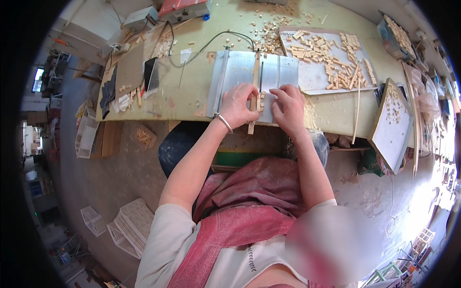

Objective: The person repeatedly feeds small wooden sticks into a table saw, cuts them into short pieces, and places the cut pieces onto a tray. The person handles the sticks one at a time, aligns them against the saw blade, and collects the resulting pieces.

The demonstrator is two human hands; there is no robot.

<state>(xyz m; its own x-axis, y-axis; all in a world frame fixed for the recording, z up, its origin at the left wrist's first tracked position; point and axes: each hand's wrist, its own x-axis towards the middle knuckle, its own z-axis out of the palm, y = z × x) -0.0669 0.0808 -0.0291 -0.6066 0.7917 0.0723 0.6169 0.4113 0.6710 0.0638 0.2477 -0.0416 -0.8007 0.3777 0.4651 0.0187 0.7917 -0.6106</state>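
A metal plate (283,72) with rails and a dark narrow slot (261,72) lies at the bench's front. A long pale wooden strip (251,128) runs along it beside the slot, its near end past the edge. My left hand (239,105) is closed on the strip, thumb and fingers against it. A few small wooden pieces (261,102) line up just right of it. My right hand (287,105) hovers at or rests on the plate beside those pieces, fingers apart and bent; whether it touches them I cannot tell.
A tray (300,85) of wooden blocks stands back right, a tilted board (398,129) with small pieces right. Scattered offcuts (273,43), a cable (218,36) and a red machine (182,9) are behind; a glove (108,93) lies left. Crates (132,223) stand on the floor.
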